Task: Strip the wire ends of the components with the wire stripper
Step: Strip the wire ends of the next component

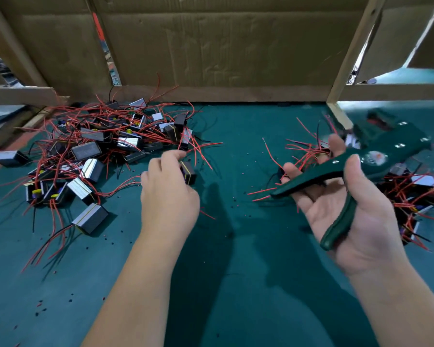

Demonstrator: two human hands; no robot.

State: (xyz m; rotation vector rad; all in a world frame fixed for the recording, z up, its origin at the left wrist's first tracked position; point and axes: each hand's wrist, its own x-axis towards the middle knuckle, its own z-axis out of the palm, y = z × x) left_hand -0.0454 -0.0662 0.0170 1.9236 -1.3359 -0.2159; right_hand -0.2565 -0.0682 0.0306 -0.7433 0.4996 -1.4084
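A dark green wire stripper (pixel 391 146) with 2 splayed handles lies across the upturned right hand (pixel 368 229), thumb and fingers curled loosely round it, while the left hand (pixel 168 194) pinches 1 small black, yellow-banded component (pixel 189 172) beside the larger heap (pixel 98 146) of 2 red-wired heaps on a green mat (pixel 236 146).

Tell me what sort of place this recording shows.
Probably a small electronics assembly bench: heaps of boxy components with red wires on a green mat, a wire stripper held in the right hand, and cardboard walls on a wooden frame screening the station.
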